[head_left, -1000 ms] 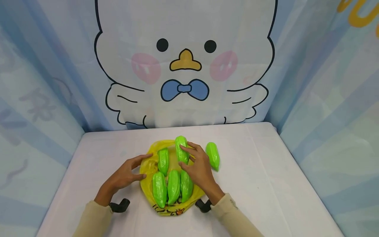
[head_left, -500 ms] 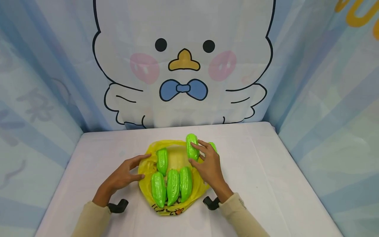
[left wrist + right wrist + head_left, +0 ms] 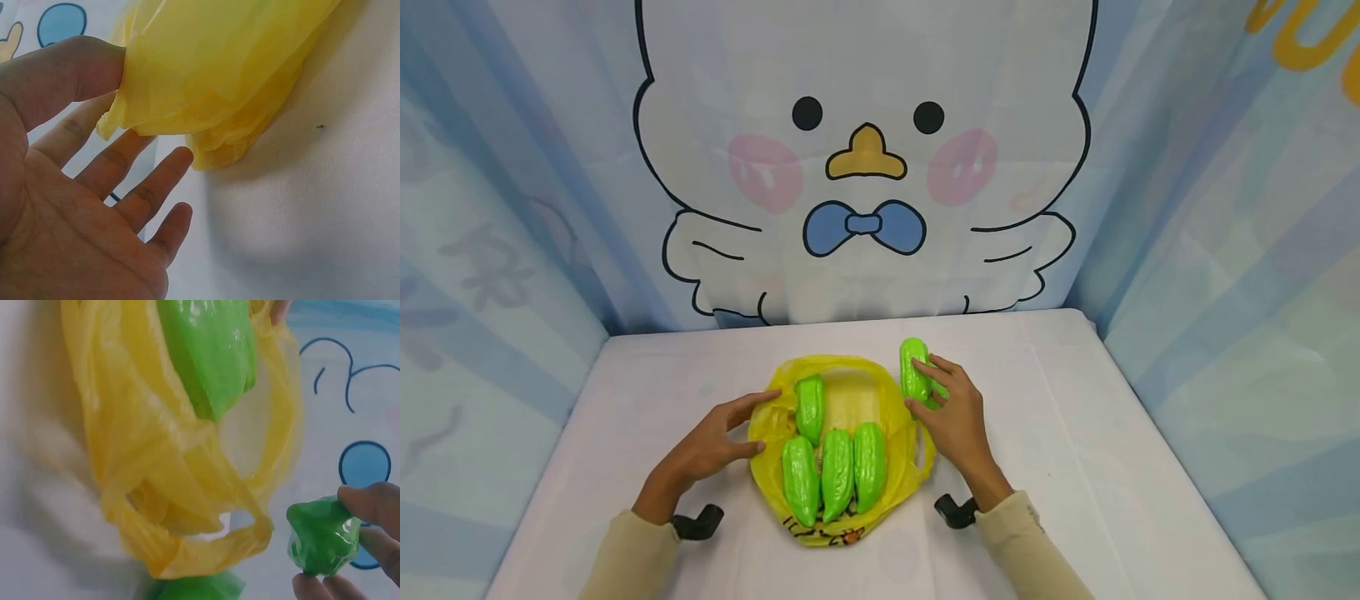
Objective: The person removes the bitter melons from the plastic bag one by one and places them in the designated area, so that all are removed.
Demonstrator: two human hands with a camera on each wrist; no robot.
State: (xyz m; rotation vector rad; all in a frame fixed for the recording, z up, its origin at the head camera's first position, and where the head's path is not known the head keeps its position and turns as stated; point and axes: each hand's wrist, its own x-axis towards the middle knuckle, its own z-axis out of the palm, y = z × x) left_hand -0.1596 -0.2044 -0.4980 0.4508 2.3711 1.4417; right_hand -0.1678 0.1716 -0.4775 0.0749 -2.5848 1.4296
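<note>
My right hand pinches a long, glossy, bright green ridged gourd-like piece between thumb and fingertips, beyond the right rim of a yellow plastic bag. Its lobed end faces the camera in the right wrist view. Several similar green pieces lie in the bag. Another green piece is mostly hidden behind my right hand. On the bag's left side, my left hand rests its spread fingers and thumb against the rim. In the left wrist view, the yellow plastic covers its thumb tip.
A white-covered table bears everything. Behind it hangs a cloth backdrop with a cartoon bird, and blue-white curtains stand at the sides. A loop handle of the bag sticks out at its right.
My right hand has carried the green piece rightward from above the bag to past its right rim. My left hand stays at the bag's left edge.
</note>
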